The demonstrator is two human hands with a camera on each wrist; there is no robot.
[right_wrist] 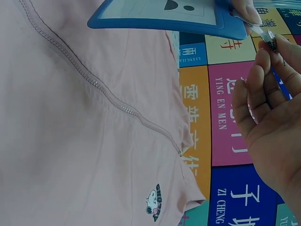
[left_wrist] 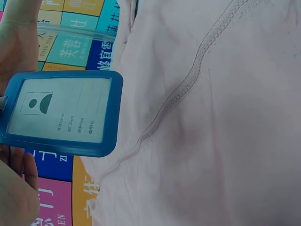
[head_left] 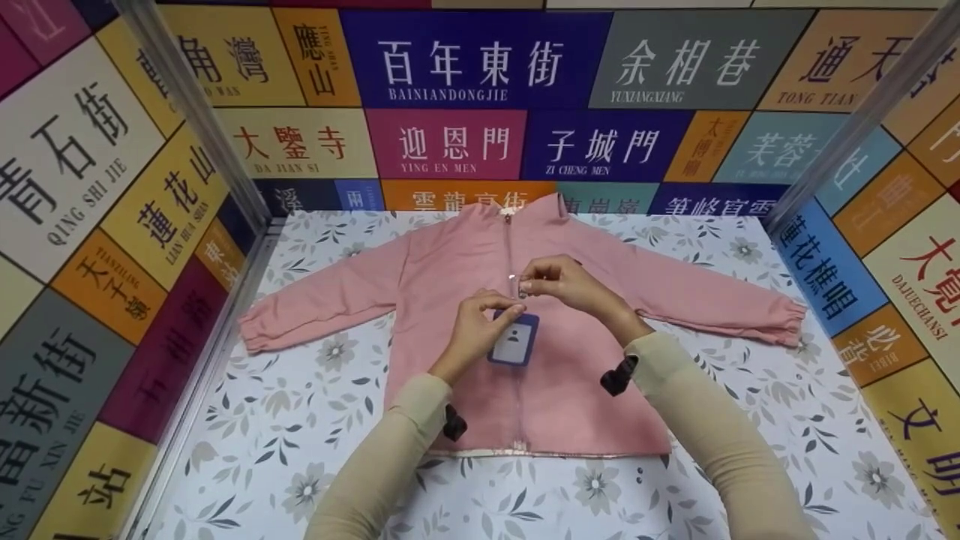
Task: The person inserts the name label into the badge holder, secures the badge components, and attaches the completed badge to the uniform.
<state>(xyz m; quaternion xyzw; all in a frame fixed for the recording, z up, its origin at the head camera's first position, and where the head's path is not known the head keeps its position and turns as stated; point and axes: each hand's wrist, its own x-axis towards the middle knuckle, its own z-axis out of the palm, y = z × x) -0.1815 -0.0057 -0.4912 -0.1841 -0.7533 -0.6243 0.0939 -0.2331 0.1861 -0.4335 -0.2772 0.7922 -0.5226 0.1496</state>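
Note:
A pink zip-up jacket (head_left: 450, 262) lies spread on the flowered tabletop, sleeves out to both sides, its zipper (right_wrist: 106, 92) done up along the middle. Above its front hangs a blue-framed ID badge (head_left: 512, 361), which has a white card with a person icon. My left hand (head_left: 478, 330) pinches the top of the badge between thumb and fingers. Just above and to the right, my right hand (head_left: 568, 283) pinches the small metal clip (right_wrist: 269, 39) at the end of the badge's strap. A small cartoon print (right_wrist: 153, 202) shows on the jacket.
Colourful panels with street names (head_left: 465, 60) stand behind the table and along both sides. Clear corner posts (head_left: 199, 112) join them. The flowered tabletop (head_left: 300, 420) extends around the jacket. A dark wrist device (head_left: 619, 376) sits at my right cuff.

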